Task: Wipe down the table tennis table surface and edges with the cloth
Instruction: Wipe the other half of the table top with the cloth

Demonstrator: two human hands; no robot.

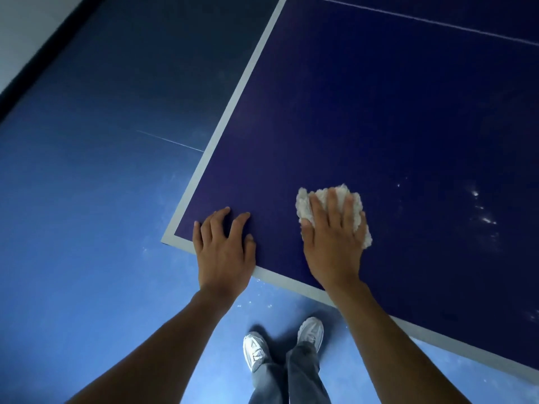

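The dark blue table tennis table with a pale border line fills the upper right; its near left corner is at the lower left of the surface. My right hand lies flat on a white fluffy cloth, pressing it onto the surface a little inside the near edge. My left hand rests spread on the table close to the corner, fingers apart and holding nothing. White specks and smears mark the surface to the right of the cloth.
A blue floor surrounds the table, with pale dust specks near the table's edge. My legs in grey trousers and white shoes stand just off the near edge. A dark skirting strip and pale wall sit at the top left.
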